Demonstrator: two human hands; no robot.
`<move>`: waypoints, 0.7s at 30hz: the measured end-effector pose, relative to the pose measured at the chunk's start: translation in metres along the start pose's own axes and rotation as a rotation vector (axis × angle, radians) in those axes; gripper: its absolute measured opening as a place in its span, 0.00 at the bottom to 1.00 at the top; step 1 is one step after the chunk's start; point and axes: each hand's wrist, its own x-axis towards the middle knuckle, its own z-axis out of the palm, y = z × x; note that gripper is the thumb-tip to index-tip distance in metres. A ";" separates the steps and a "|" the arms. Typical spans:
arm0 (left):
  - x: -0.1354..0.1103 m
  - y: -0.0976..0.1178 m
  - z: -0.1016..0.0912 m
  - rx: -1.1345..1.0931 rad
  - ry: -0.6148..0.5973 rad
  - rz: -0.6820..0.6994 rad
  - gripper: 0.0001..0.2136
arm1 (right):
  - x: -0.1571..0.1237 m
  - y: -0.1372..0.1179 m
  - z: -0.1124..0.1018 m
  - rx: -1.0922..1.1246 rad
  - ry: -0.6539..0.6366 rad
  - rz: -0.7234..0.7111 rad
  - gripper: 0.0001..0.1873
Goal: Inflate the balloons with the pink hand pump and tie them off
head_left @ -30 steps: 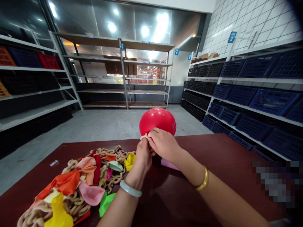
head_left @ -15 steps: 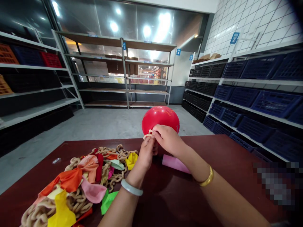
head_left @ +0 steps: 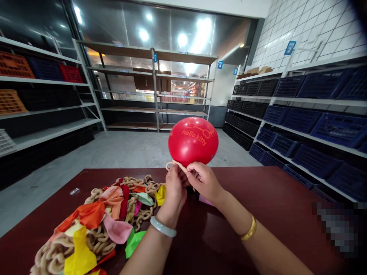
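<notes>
An inflated red balloon printed with "hello kitty" stands just beyond my hands, above the table's far edge. My left hand is closed at its underside, where the balloon's neck seems to be, though the fingers hide it. A beige cord runs across the left fingertips, with a small loop sticking out on the left. My right hand pinches the cord's right-hand part between thumb and fingers. Behind the right wrist, a pink object lies on the table, mostly covered.
On the left of the dark red table lies a heap of knotted beige cord with flat balloons, among them a yellow balloon and a green balloon. A small clear scrap is near the left edge. Shelves with crates stand beyond.
The balloon has risen slightly and turned so its print faces me. My right hand has drawn the cord down and right, stretching it straight. The view has shifted a little.
</notes>
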 end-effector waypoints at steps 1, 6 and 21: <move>0.000 0.001 0.000 -0.012 0.005 0.005 0.11 | -0.003 0.001 0.002 0.039 0.001 0.038 0.03; -0.002 0.004 0.000 -0.016 -0.091 -0.030 0.14 | -0.015 0.008 0.015 0.580 0.072 0.368 0.03; 0.013 0.001 -0.010 -0.145 -0.153 -0.026 0.18 | -0.015 0.011 0.018 1.011 0.320 0.467 0.14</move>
